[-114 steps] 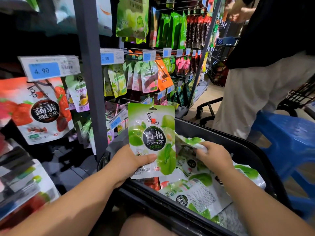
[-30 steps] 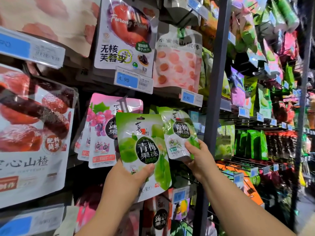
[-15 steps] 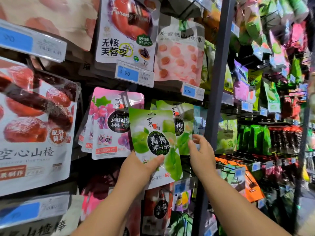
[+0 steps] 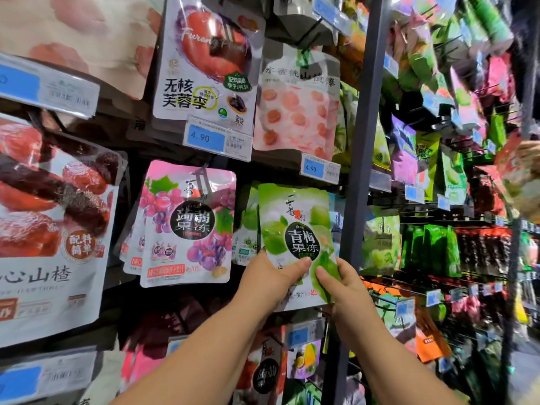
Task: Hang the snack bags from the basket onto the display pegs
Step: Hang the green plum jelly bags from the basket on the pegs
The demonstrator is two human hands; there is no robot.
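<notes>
A green plum-jelly snack bag (image 4: 295,226) is held upright in front of the display, just left of a dark upright post. My left hand (image 4: 268,277) grips its lower left part, thumb on the front. My right hand (image 4: 340,283) pinches its lower right corner. Behind it, more green bags of the same kind (image 4: 247,226) hang in a row. Their peg is hidden by the held bag. The basket is out of view.
Pink grape-jelly bags (image 4: 190,223) hang on a peg to the left. Larger red fruit bags (image 4: 52,217) fill the far left. Blue price tags (image 4: 217,138) stick out above. The dark post (image 4: 361,159) divides this bay from crowded pegs on the right.
The green bag has shifted right and now covers the hanging green bags. My right hand left the hanging bags and took hold of the held bag's lower right corner.
</notes>
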